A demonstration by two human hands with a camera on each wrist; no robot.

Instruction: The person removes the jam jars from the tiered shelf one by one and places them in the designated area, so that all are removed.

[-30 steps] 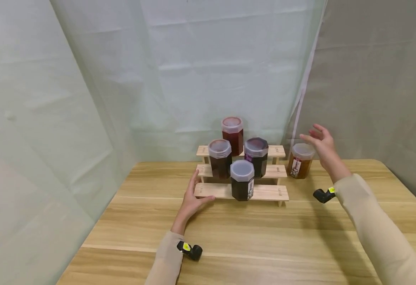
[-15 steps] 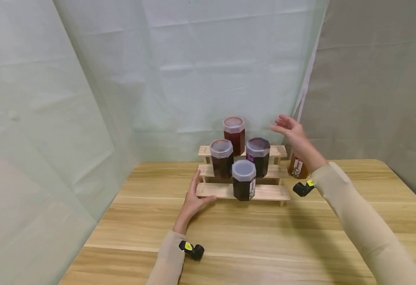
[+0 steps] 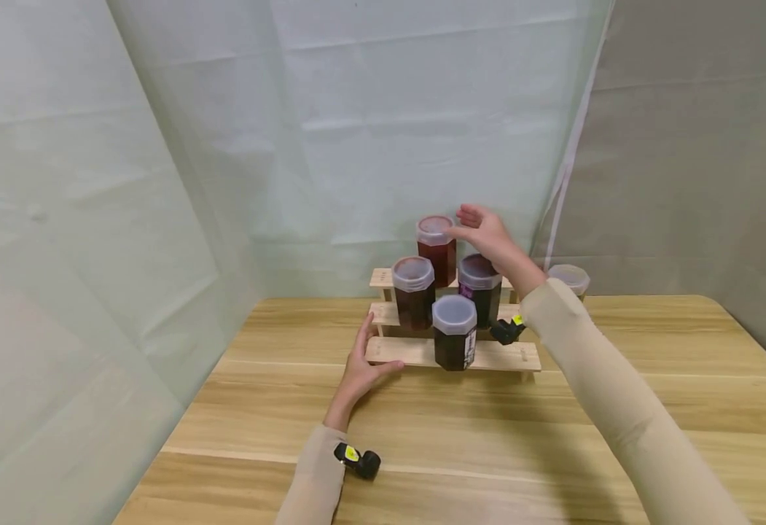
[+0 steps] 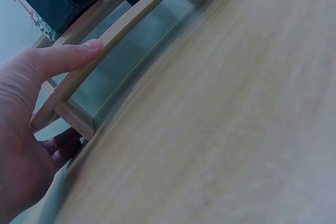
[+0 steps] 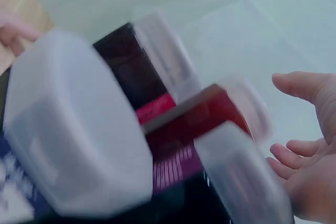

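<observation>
Five jars show in the head view, near the centre of the frame. Four stand on a stepped wooden rack point(image 3: 396, 351): a red jar point(image 3: 436, 250) on the top step, a dark jar point(image 3: 413, 292) and a purple-labelled jar point(image 3: 479, 289) on the middle step, and a front jar point(image 3: 454, 332) on the lowest. An amber jar point(image 3: 569, 278) stands on the table point(image 3: 461, 437), right of the rack and half hidden by the right sleeve. The right hand point(image 3: 487, 235) hangs just right of the red jar's lid with its fingers spread and loosely bent, gripping nothing; I cannot tell whether a fingertip touches the lid. The left hand point(image 3: 360, 372) rests against the rack's lower left end.

Seen from the left wrist, at the left of the frame, the left hand point(image 4: 26, 129) has its thumb point(image 4: 68, 56) laid straight along the front edge of the lowest slat point(image 4: 105, 40), the other fingers reaching under the frame. It braces rather than clenches. A dark jar's label shows in the upper left corner.

From the right wrist all is blurred. The right hand point(image 5: 310, 145) sits at the right edge, fingers apart and empty, with the red jar point(image 5: 210, 119) close beside it at centre and white lids filling the lower left.

My worry is the tight packing. The right forearm passes directly over the purple-labelled jar, so a low or hurried reach could clip its lid and tip it down onto the front jar. A one-handed grasp on the smooth lid of the red jar could also slip.
</observation>
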